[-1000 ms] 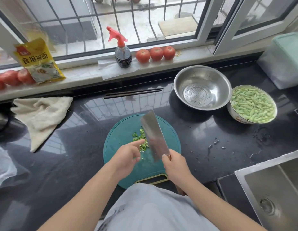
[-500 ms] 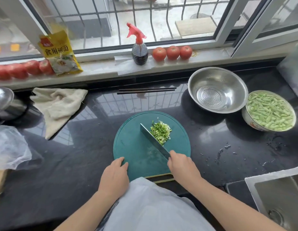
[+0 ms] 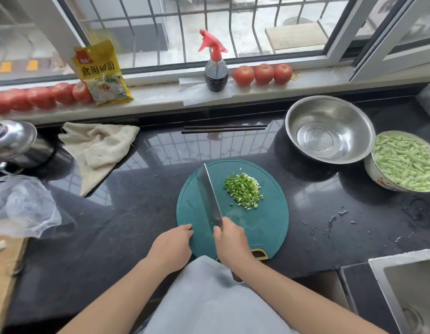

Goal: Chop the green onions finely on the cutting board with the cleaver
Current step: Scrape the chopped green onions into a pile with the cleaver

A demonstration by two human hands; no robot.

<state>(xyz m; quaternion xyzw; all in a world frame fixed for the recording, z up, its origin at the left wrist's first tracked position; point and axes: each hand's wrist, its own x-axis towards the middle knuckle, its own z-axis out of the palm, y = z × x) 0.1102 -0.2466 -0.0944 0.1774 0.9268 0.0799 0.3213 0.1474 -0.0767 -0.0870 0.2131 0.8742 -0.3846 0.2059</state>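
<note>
Though finely chopped, green onions (image 3: 243,189) heaped.

Both forearms are bare up to the picture's lower edge, and no sleeve shows on them. The left hand (image 3: 171,247) and the right hand (image 3: 233,244) wear no glove, ring, watch or bracelet on the parts that can be seen. The nails are too small to judge. Over the body, between the two arms, hangs a pale grey-blue garment (image 3: 209,297) of smooth, plain cloth with soft folds. It has no print or buttons in view.
</note>
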